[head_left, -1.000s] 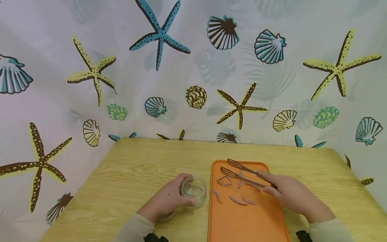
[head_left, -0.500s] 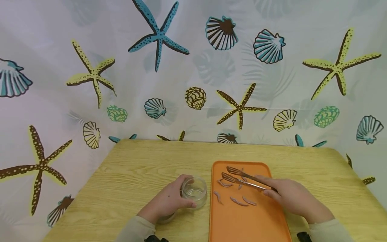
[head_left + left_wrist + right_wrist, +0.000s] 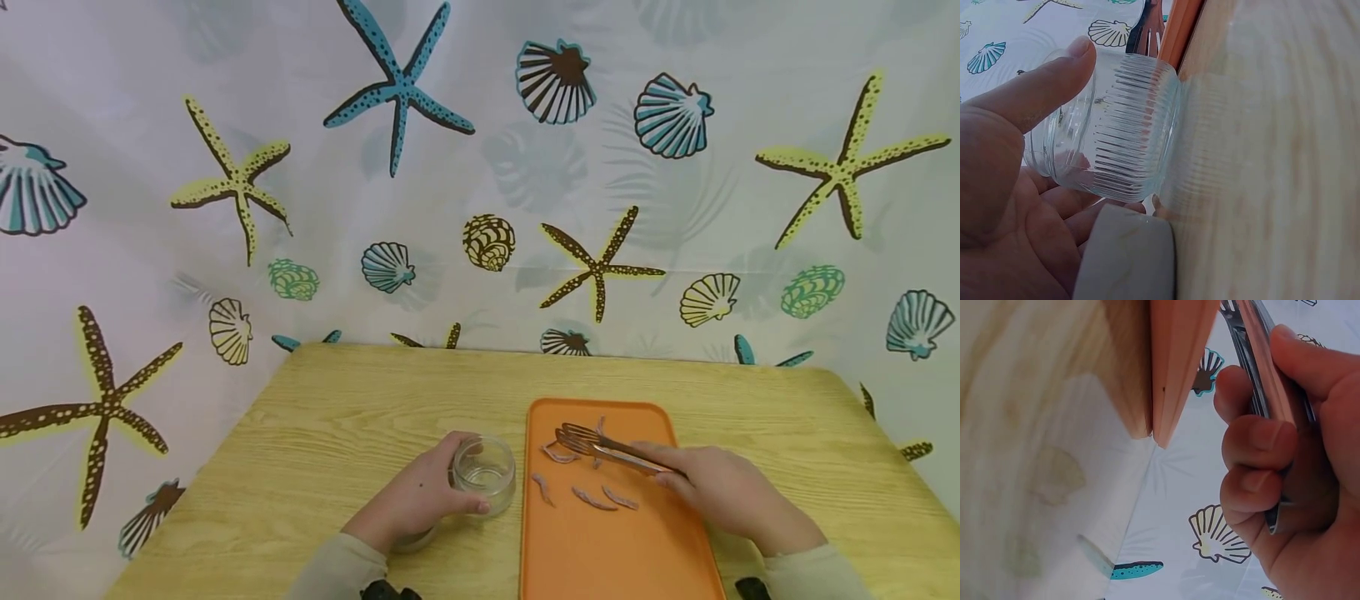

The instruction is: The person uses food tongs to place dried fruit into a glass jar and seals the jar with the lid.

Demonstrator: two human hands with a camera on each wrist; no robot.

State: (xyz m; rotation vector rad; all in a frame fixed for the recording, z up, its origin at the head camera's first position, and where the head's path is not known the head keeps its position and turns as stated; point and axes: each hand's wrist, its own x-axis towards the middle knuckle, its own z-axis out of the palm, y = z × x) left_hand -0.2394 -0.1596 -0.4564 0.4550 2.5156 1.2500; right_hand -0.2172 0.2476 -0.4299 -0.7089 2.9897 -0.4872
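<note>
My left hand (image 3: 420, 492) holds a clear glass jar (image 3: 486, 479) standing on the table left of the tray. In the left wrist view, thumb and fingers lie around the ribbed jar (image 3: 1129, 125). My right hand (image 3: 720, 487) grips metal tongs (image 3: 615, 450); the right wrist view shows fingers curled round their handle (image 3: 1279, 394). The tongs' slotted ends are close together above the upper part of an orange tray (image 3: 600, 550). Several thin greyish-pink strips (image 3: 592, 498) lie on the tray, some partly behind the tongs. Whether the tips pinch a strip, I cannot tell.
A round, low object (image 3: 414, 542) sits partly hidden under my left wrist, with a pale block-like piece (image 3: 1129, 256) near that hand in the left wrist view. The wooden table (image 3: 360, 400) meets a shell-and-starfish cloth (image 3: 450, 192) at the back.
The tongs' two arms have come together, and their ends have moved slightly down toward the strips. My left hand and the jar have stayed in place.
</note>
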